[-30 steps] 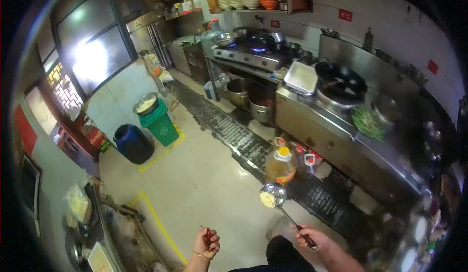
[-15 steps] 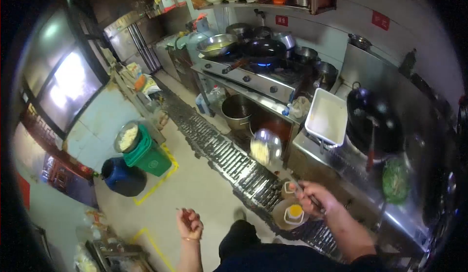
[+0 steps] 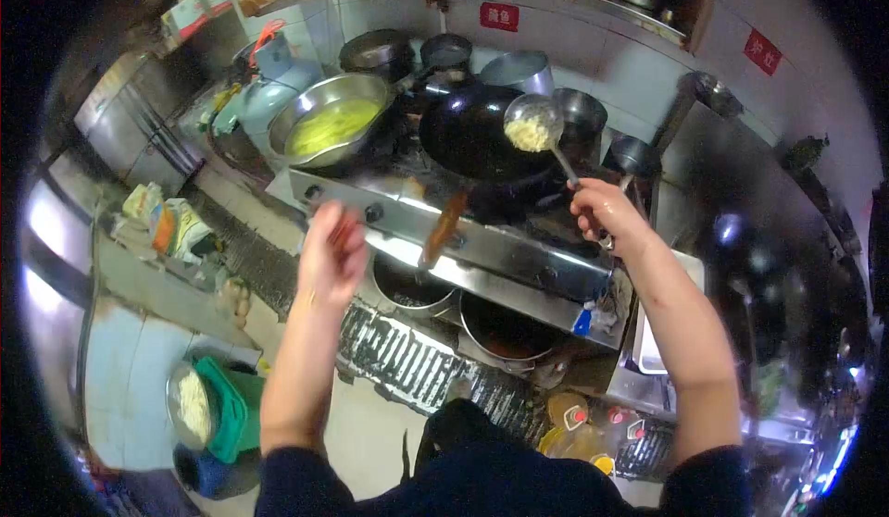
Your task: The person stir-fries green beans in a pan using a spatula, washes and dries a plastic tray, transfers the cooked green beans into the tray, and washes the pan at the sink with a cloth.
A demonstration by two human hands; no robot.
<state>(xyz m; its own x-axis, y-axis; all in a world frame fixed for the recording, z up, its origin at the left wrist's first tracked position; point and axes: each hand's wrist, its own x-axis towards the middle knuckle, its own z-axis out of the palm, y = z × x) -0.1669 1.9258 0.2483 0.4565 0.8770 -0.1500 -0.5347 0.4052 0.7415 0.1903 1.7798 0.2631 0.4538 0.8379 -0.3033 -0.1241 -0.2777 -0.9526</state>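
My right hand point(image 3: 607, 213) grips the handle of a metal ladle point(image 3: 534, 123) that holds pale chopped pieces. The ladle's bowl hangs over the right rim of a black wok point(image 3: 477, 137) on the stove. Closed round dark red pieces, my left hand point(image 3: 335, 249) is blurred in front of the stove's knobs, left of the wok's brown wooden handle point(image 3: 444, 228). Left of the wok stands a metal bowl point(image 3: 306, 114) with yellow-green food in liquid.
Pots point(image 3: 375, 54) stand behind and right of the wok. Large pots point(image 3: 507, 327) sit below the stove. Oil jugs point(image 3: 579, 441) are on the floor by the grate point(image 3: 394, 355). A green bin point(image 3: 243, 406) stands lower left, a white tray point(image 3: 690, 267) right.
The view has come closer to the stove. The ladle has moved from above the floor to over the wok. My left hand has risen to the stove front, still holding the red pieces.
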